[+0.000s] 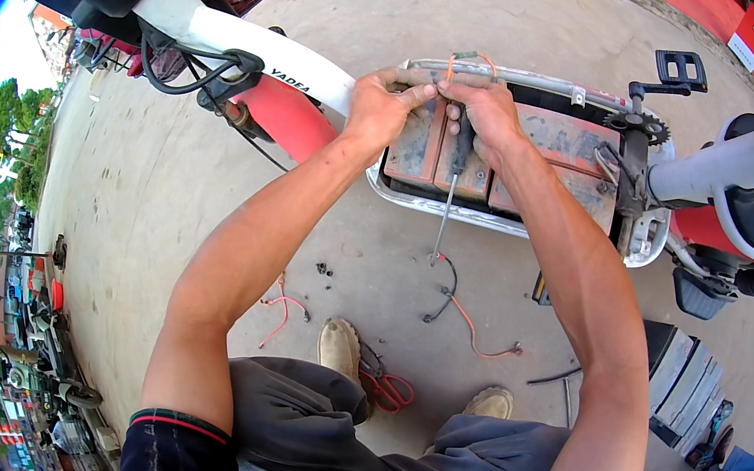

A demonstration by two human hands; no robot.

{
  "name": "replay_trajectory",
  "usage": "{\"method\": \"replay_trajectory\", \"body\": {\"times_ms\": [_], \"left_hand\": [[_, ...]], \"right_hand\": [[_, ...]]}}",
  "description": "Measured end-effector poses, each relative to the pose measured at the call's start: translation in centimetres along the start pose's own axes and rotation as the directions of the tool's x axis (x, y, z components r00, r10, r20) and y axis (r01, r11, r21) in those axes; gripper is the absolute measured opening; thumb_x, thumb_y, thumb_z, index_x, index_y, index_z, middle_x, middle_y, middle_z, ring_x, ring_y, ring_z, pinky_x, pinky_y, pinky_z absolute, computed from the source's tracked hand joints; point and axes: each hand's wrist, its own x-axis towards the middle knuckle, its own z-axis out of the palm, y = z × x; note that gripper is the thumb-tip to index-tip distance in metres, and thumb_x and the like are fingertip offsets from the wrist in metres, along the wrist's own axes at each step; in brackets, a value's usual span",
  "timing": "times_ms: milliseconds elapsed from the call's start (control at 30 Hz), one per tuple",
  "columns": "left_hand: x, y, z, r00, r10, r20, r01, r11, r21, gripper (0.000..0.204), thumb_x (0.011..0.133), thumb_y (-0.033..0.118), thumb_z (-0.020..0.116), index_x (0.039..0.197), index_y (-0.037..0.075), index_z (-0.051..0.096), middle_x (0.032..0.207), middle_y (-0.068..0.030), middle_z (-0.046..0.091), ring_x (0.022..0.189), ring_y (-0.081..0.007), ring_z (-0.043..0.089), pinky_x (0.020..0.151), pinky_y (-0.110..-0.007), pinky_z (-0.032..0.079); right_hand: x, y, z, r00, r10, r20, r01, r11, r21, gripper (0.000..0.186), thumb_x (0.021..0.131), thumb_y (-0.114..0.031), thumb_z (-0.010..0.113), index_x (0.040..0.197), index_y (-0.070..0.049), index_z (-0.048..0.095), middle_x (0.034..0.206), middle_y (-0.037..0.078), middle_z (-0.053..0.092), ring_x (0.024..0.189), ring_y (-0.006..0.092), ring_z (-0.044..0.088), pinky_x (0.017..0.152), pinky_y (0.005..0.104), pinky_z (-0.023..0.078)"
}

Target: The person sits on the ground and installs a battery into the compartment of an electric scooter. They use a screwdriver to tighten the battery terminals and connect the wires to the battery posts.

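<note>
Both hands meet over the far left part of an open battery tray with a silvery frame. Inside sit several brownish-red batteries with dusty tops. My right hand is closed around the dark handle of a screwdriver, whose metal shaft slants down and left across the tray's near edge. Its thumb and forefinger pinch together by an orange wire, which loops up behind the fingers. My left hand is closed too, thumb and forefinger pressed together beside the right fingertips; what lies between them is hidden.
The tray belongs to an electric bike with a red front fender and a pedal at right. Loose orange wires, red-handled scissors and small dark pieces lie on the concrete. Grey battery blocks stand lower right.
</note>
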Motion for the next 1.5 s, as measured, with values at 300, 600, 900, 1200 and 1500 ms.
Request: {"method": "replay_trajectory", "body": {"times_ms": [300,600,900,1200,1500], "left_hand": [[-0.1,0.5,0.2,0.996,0.088,0.028,-0.092,0.973,0.211,0.025,0.099,0.015,0.076,0.113,-0.005,0.075,0.096,-0.0101,0.077,0.080,-0.0154,0.071,0.069,-0.032,0.060],[0.6,0.1,-0.3,0.963,-0.217,0.159,0.239,0.961,-0.136,0.023,0.104,0.012,0.069,0.119,-0.005,0.071,0.098,-0.0143,0.075,0.078,-0.0220,0.075,0.067,-0.036,0.064],[2.1,-1.3,0.6,0.983,-0.184,-0.028,0.183,0.983,-0.033,0.021,0.105,0.011,0.068,0.116,-0.006,0.066,0.091,-0.0129,0.073,0.069,-0.0217,0.072,0.060,-0.036,0.063],[3.1,-3.5,0.2,0.989,-0.111,0.094,0.135,0.943,-0.304,0.022,0.105,0.005,0.062,0.124,-0.006,0.067,0.097,-0.0159,0.075,0.072,-0.0229,0.073,0.064,-0.035,0.063],[2.7,-3.1,0.5,0.985,-0.064,0.163,0.116,0.936,-0.333,0.027,0.103,-0.001,0.061,0.128,-0.010,0.067,0.108,-0.0215,0.076,0.086,-0.0264,0.078,0.074,-0.036,0.067]], "right_hand": [[0.3,0.4,-0.3,1.000,-0.023,-0.010,0.023,1.000,-0.010,0.012,0.096,-0.009,0.074,0.091,0.001,0.073,0.071,0.005,0.064,0.060,0.0138,0.058,0.052,0.0307,0.046],[0.8,0.6,-0.5,1.000,0.002,0.021,-0.002,1.000,0.020,0.011,0.095,-0.008,0.074,0.088,0.000,0.073,0.072,0.004,0.063,0.060,0.0141,0.057,0.054,0.0310,0.044],[0.9,-0.9,0.1,0.998,-0.060,0.014,0.061,0.994,-0.086,0.022,0.095,-0.002,0.069,0.115,0.006,0.070,0.086,0.007,0.069,0.069,0.0136,0.062,0.062,0.0306,0.051],[-5.3,-16.3,-3.2,0.813,-0.580,0.043,0.518,0.688,-0.509,0.037,0.108,-0.032,0.060,0.121,0.000,0.073,0.085,0.012,0.078,0.071,0.0118,0.068,0.063,0.0248,0.048],[-7.9,-14.5,-1.2,0.590,-0.806,-0.038,0.657,0.507,-0.557,0.035,0.110,-0.035,0.060,0.110,-0.003,0.073,0.081,0.005,0.076,0.064,0.0052,0.058,0.058,0.0232,0.043]]}}
